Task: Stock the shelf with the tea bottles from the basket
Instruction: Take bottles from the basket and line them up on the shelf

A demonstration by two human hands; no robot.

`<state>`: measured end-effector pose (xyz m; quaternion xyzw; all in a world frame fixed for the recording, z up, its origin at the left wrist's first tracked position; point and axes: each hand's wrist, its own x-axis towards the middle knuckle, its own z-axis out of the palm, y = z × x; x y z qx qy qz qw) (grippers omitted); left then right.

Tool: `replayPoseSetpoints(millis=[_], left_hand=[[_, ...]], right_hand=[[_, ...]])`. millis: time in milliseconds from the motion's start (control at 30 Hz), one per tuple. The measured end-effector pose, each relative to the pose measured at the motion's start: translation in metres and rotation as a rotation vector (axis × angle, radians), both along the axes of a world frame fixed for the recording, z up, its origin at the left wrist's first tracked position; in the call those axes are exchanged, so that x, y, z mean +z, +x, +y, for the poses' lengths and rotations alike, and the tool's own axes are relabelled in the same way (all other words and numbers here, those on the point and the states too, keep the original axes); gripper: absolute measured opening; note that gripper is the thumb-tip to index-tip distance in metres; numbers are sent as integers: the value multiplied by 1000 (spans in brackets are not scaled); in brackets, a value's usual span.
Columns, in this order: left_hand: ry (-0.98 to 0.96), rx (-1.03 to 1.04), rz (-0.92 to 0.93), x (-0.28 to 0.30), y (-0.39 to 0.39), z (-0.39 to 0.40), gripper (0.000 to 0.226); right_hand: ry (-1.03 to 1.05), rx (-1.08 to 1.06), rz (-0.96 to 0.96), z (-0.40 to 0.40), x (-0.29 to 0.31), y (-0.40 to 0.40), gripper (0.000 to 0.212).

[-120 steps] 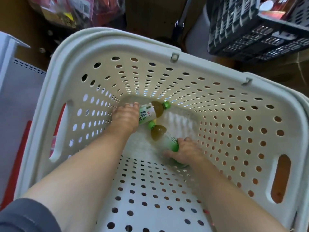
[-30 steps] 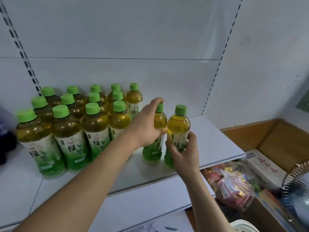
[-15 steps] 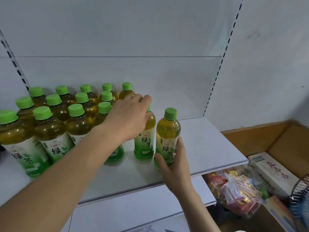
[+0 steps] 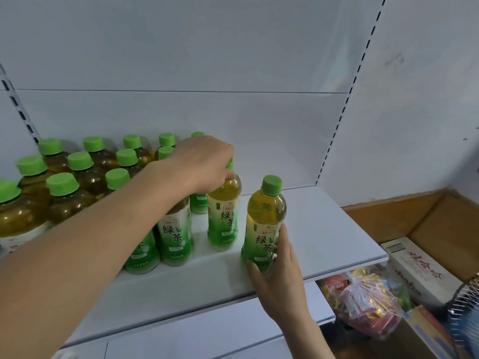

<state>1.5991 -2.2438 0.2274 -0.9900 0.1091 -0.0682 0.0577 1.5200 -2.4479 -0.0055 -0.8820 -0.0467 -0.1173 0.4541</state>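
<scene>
Several green-capped tea bottles (image 4: 85, 182) stand in rows on the left half of the white shelf (image 4: 324, 229). My left hand (image 4: 204, 164) grips the neck of one upright bottle (image 4: 224, 216) at the right end of the rows, covering its cap. My right hand (image 4: 280, 268) wraps the lower label of another upright bottle (image 4: 265, 221), which stands on the shelf a little right of and in front of the first. The basket is out of view.
The shelf's right part beyond the two bottles is bare up to the white side wall (image 4: 414, 99). Below right sit a bag of red snack packets (image 4: 368, 301), a white printed box (image 4: 420, 270) and brown cardboard (image 4: 427, 216).
Both hands took bottles from the basket four seconds ago and brought them to the shelf. Over the last second the two bottles came down to stand on the shelf, both hands still on them.
</scene>
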Motion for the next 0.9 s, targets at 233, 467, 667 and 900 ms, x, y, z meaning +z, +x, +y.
replayPoseSetpoints(millis=[233, 467, 667, 900], left_hand=[[-3, 22, 35, 3, 25, 21, 33], [-43, 68, 24, -1, 37, 43, 31], [-49, 62, 19, 0, 43, 44, 31], [-55, 39, 15, 3, 44, 46, 30]], right_hand=[[-42, 50, -4, 22, 2, 8, 109], [-110, 140, -19, 44, 5, 14, 107], [-170, 183, -7, 56, 6, 23, 106], [-193, 262, -36, 78, 8, 31, 101]])
